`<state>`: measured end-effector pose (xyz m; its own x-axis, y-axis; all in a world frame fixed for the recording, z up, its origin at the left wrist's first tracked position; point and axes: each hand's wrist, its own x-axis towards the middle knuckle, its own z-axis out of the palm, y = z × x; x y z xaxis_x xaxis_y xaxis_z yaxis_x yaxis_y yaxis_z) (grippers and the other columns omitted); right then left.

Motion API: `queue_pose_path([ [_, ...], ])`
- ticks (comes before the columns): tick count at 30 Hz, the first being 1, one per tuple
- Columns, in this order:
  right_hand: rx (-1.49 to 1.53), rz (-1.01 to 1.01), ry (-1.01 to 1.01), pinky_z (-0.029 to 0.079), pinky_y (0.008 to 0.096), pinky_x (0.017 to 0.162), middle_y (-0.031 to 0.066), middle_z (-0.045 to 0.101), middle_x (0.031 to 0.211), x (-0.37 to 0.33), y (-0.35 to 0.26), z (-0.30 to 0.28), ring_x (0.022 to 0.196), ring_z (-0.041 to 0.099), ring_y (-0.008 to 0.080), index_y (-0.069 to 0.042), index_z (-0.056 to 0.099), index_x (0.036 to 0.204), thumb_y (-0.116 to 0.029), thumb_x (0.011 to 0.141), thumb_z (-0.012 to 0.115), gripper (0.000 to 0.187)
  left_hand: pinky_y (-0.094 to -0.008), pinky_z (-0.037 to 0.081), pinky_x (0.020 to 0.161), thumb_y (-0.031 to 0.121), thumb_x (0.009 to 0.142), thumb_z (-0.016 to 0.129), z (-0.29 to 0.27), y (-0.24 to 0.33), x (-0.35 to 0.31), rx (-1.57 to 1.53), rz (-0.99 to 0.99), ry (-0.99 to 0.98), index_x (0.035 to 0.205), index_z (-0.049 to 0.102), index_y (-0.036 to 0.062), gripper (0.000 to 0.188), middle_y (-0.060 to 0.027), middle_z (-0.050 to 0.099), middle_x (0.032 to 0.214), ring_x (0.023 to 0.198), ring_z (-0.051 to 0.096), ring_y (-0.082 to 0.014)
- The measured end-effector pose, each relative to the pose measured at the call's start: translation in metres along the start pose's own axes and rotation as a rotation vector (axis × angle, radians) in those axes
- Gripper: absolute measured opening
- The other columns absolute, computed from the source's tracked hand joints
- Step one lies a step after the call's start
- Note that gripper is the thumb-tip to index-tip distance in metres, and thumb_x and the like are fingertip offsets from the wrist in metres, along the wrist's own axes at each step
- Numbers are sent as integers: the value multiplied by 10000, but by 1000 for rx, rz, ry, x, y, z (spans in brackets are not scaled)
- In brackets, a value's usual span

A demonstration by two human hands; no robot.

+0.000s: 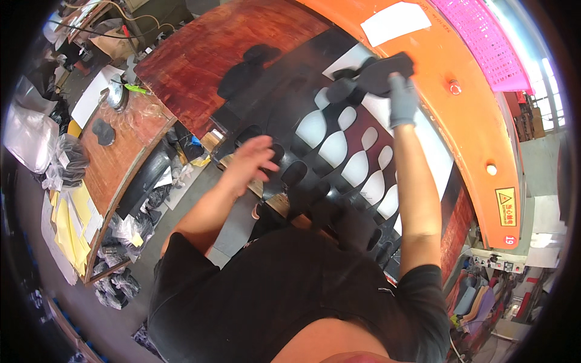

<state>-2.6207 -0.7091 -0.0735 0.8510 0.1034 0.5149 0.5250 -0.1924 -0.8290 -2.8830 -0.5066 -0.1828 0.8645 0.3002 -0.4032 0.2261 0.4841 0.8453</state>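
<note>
My right hand [402, 100], in a grey glove, is raised near the orange beam and grips black insole-shaped pieces [387, 74]; how many there are I cannot tell. My left hand [248, 162] is bare, its fingers apart and slightly blurred, with nothing in it. It hovers at the left edge of a black sheet [318, 158] cut through with rows of sole-shaped holes. White material [357, 166] shows through several holes, and dark red through others. More black cut pieces [357, 227] lie close to my body, partly blurred.
An orange machine beam [466, 115] spans the far right, with white paper [396, 24] and a pink basket [484, 42] on it. A reddish-brown board [200, 60] lies at the far left. A wooden side table [124, 145] holds a black sole piece [103, 131]; bagged items [118, 284] sit below.
</note>
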Motion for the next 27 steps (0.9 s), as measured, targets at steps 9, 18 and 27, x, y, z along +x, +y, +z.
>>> queue_pose_path([
  [9,-503,-470,-564,488,367,816,143,602,1045,-93,-14,91,956,589,296,-74,579,1033,-145,693,666,359,-266,400,524,246,833,613,-28,15,73,-532,-337,-219,787,557,130,138,25,573,679,716,602,-207],
  [18,-342,-690,-654,489,370,814,113,605,1100,-105,19,87,994,578,304,-71,575,1106,-171,725,671,405,-296,467,597,270,934,452,-8,12,47,-427,-137,-509,1099,555,50,293,-75,631,1092,748,615,-184],
  [27,320,-128,121,434,284,762,32,578,939,-8,-57,-14,858,527,122,-3,562,1071,-184,856,583,283,-350,523,717,144,938,488,-11,4,-5,-163,170,96,1314,382,9,414,-103,489,1158,1009,596,-266],
])
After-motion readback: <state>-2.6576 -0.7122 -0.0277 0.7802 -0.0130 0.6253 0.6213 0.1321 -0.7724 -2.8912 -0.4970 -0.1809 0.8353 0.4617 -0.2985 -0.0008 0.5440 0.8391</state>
